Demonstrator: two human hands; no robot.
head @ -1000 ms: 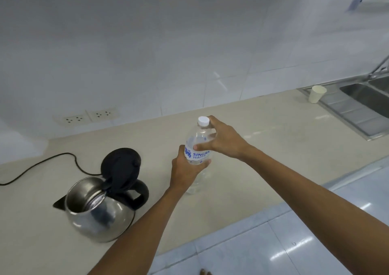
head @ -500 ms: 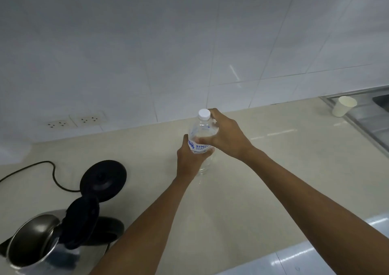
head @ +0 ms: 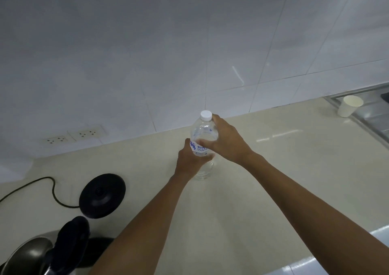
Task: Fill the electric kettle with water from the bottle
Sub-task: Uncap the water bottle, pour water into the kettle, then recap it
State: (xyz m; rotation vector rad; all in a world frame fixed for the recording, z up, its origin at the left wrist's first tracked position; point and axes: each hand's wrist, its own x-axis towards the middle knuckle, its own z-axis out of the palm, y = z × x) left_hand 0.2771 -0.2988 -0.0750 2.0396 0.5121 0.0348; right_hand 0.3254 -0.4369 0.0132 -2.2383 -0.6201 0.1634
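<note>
A white tiled wall (head: 189,53) fills the upper half of the view, with two sockets (head: 72,137) set low in it at the left. Below it runs the pale tabletop (head: 284,180), glossy and catching streaks of light. At the far right edge a steel sink (head: 370,114) is let into the tabletop, only partly in view. At the bottom left the steel kettle (head: 27,255) stands off its base, its black lid (head: 71,245) hinged up and the mouth open; the frame cuts off much of it. Just behind it lies the round black base (head: 102,195), bare, with a black cord (head: 42,182) looping off to the left edge. Near the middle, well apart from the kettle, the clear bottle (head: 203,131) stands upright on the tabletop, its white cap (head: 206,115) on. The left hand (head: 190,161) is wrapped around the bottle's middle from the near side, over the blue-printed label (head: 197,148). The right hand (head: 225,140) is curled over the bottle's shoulder from the right, thumb across the front and a fingertip touching the cap's side. A white paper cup (head: 349,106) stands at the sink's near rim, on the right.
</note>
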